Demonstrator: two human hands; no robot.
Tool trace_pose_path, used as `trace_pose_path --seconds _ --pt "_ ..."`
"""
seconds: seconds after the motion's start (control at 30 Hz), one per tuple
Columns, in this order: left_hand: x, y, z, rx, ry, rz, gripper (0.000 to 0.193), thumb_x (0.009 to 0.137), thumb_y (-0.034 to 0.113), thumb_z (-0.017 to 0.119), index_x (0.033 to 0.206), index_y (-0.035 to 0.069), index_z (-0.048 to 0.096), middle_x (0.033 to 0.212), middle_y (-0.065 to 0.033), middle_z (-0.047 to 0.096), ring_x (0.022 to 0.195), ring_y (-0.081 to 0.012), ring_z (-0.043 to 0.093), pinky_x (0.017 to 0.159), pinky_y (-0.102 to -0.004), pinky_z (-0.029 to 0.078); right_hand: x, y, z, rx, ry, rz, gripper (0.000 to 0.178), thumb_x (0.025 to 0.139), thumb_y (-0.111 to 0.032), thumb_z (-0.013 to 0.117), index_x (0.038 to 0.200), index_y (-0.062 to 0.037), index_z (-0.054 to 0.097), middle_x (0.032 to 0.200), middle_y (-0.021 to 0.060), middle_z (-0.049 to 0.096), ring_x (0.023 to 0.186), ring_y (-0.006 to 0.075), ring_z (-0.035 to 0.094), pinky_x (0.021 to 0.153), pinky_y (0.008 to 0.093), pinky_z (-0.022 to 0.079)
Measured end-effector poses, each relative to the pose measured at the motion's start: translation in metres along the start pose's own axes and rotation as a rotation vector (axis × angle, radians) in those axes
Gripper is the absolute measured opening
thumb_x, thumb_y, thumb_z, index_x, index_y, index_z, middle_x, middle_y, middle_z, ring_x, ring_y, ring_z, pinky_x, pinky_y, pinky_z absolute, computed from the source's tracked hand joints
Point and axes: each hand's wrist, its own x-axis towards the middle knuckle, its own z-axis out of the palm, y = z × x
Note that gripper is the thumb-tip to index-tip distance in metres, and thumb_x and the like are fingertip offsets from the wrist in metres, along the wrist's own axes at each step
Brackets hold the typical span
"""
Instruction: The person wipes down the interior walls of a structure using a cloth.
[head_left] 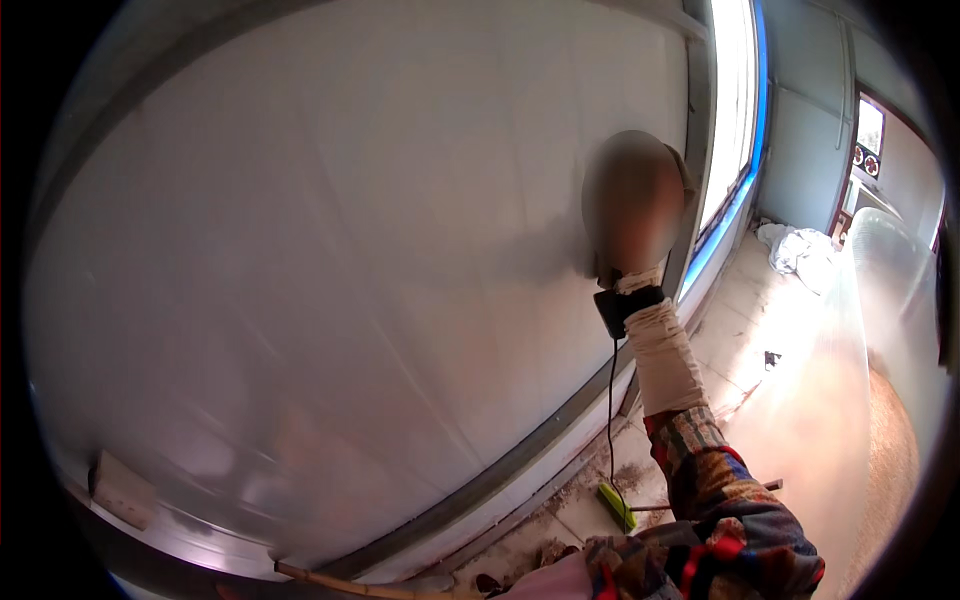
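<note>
My right arm reaches up and forward to a large pale wall panel, in a patterned sleeve with a cream cuff cover. A blurred patch covers most of my right hand, so its fingers and anything in them are hidden. A dark edge shows beside the patch, too little to name. Around my wrist is a black band with a small dark device, from which a thin black cable hangs down. My left hand is out of sight.
A window with a blue frame stands right of the panel. White crumpled sheeting lies on the tiled floor, near a big translucent plastic sheet. Below are a green broom head and a wooden pole. Debris lines the wall's foot.
</note>
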Motion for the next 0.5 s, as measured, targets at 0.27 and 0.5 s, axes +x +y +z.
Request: trace_pose_path --seconds 0.27,0.5 --pt "0.005 -0.011 0.000 -0.111 0.011 0.055 0.123 0.081 0.048 0.078 0.149 -0.010 -0.007 0.149 -0.0409 0.010 0.135 -0.0467 0.031 0.108 -0.0493 0.037 0.022 -0.138 0.008 0.242 -0.248 -0.400 0.057 0.073 -0.013 0.077 0.126 -0.0107 0.058 0.130 0.0194 0.051 0.120 0.0370 0.052 0.099 0.0415 0.047" --pt "0.012 -0.031 0.001 -0.088 0.091 0.063 0.125 0.077 0.056 0.078 0.149 -0.010 0.000 0.149 -0.0361 0.016 0.129 -0.0439 0.039 0.102 -0.0501 0.043 0.038 -0.249 0.047 0.566 -0.391 -0.915 0.063 0.063 -0.013 0.078 0.124 -0.0158 0.061 0.128 0.0114 0.057 0.117 0.0349 0.056 0.098 0.0421 0.048"
